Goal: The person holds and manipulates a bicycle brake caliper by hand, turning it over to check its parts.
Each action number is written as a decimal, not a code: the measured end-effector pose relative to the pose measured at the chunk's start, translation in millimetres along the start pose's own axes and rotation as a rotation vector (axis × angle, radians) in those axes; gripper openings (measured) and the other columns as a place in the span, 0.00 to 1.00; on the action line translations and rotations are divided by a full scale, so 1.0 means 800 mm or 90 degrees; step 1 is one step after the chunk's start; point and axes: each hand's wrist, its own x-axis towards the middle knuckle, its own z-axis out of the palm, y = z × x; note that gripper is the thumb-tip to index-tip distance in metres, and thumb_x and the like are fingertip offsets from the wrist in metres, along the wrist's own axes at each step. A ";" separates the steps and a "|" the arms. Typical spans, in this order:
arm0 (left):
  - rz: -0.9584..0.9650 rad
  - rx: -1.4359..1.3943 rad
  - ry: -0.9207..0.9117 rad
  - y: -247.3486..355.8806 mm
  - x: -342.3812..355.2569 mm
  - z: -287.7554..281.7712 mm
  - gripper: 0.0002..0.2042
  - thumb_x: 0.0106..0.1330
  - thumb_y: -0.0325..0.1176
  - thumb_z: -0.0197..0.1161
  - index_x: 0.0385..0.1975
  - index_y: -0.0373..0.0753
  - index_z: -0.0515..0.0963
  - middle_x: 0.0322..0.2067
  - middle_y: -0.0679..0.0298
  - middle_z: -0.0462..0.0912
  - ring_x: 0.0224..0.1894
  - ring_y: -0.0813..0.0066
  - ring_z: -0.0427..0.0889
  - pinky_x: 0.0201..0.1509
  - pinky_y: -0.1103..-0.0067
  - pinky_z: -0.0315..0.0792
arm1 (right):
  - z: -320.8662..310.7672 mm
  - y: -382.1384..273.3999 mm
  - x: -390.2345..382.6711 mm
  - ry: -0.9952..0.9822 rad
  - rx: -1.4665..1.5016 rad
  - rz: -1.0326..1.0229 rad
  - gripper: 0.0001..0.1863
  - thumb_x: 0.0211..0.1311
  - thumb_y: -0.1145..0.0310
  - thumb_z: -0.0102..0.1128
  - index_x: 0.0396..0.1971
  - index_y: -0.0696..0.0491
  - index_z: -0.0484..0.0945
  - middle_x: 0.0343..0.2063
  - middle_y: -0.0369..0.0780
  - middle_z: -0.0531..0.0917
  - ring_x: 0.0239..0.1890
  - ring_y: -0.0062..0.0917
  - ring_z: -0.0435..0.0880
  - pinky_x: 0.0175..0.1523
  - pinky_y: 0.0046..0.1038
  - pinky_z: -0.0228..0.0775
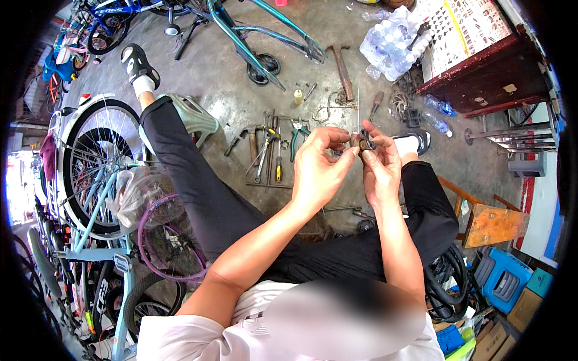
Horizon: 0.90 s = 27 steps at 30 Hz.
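A small dark metal part is held up above the lap, pinched between the two hands; the left hand is closed on it from its own side, with thumb and forefinger tips pressed to the part's near end; the right hand grasps it from the other side, fingers curled about it and the thumb raised along its edge; the part thus lies at the fingertips of both hands, right where they meet, and most of it is hidden by the fingers, so its exact shape cannot be told; a thin wire or spoke is seen rising straight above the part; whether it is joined to the part cannot be told. Beyond the hands, on the concrete floor, a row of hand tools is laid out, pliers and screwdrivers among them; farther off past the fingertips a hammer lies; beyond the right hand a pack of water bottles is stacked near a dark wooden cabinet; to the left of the left hand a bicycle wheel and a pale blue frame are stood; a wooden stool is placed to the right of the right forearm.
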 end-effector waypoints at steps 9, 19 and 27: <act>0.091 0.125 -0.060 0.003 0.002 -0.005 0.12 0.61 0.24 0.73 0.43 0.34 0.80 0.45 0.57 0.84 0.39 0.71 0.87 0.39 0.78 0.81 | -0.014 -0.003 -0.001 -0.053 0.040 0.055 0.19 0.64 0.81 0.66 0.53 0.52 0.77 0.65 0.47 0.75 0.65 0.28 0.76 0.70 0.33 0.67; 0.122 0.140 -0.068 -0.002 0.000 -0.010 0.13 0.60 0.26 0.75 0.43 0.35 0.82 0.39 0.60 0.85 0.36 0.72 0.87 0.39 0.77 0.81 | -0.023 0.004 0.001 -0.093 0.088 0.093 0.26 0.64 0.78 0.68 0.62 0.53 0.75 0.65 0.44 0.76 0.64 0.29 0.76 0.69 0.35 0.68; 0.237 0.214 -0.016 -0.013 -0.003 -0.006 0.14 0.59 0.25 0.75 0.44 0.36 0.83 0.39 0.59 0.85 0.35 0.68 0.87 0.36 0.75 0.80 | -0.020 0.011 0.001 -0.081 0.141 0.119 0.26 0.64 0.78 0.67 0.62 0.53 0.75 0.64 0.44 0.76 0.63 0.29 0.77 0.67 0.33 0.71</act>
